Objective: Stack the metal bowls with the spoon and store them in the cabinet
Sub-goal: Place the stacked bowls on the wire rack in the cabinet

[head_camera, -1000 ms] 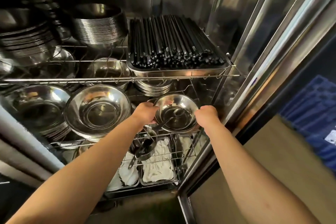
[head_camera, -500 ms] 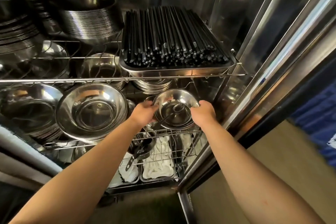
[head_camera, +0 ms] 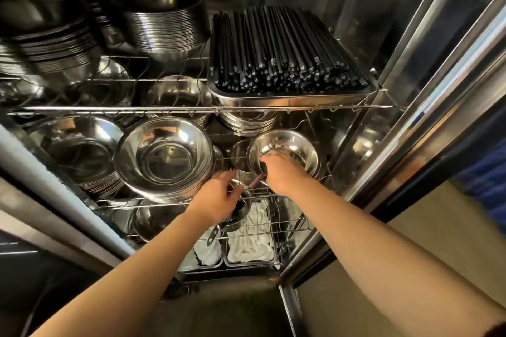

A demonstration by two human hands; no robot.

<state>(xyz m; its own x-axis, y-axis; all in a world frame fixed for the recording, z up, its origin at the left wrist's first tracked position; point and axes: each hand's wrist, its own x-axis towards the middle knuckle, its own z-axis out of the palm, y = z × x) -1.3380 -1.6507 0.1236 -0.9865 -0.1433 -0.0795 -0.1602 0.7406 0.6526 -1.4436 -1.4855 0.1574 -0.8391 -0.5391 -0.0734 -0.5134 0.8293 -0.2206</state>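
Note:
The small metal bowl [head_camera: 295,145] rests on the right side of the cabinet's middle wire shelf [head_camera: 115,201], seemingly on top of other small bowls. My right hand [head_camera: 282,172] reaches over its near rim with fingers inside, closed on the spoon [head_camera: 256,181]. Only the spoon's dark handle shows, sticking out to the left under that hand. My left hand [head_camera: 219,197] hovers just left of and below the handle, off the bowl, fingers loosely apart and holding nothing.
Large metal bowls [head_camera: 164,156] and a bowl stack [head_camera: 82,153] fill the middle shelf's left. A tray of black chopsticks [head_camera: 287,57] and more stacks [head_camera: 164,24] sit above. Trays of white cloths [head_camera: 252,243] and a small handled pot [head_camera: 235,217] lie below. The steel door frame [head_camera: 405,107] stands close on the right.
Both hands held the small bowl by its rim before. The bowl now sits deeper on the shelf, my left hand has let go and dropped back, and my right hand has shifted onto the spoon.

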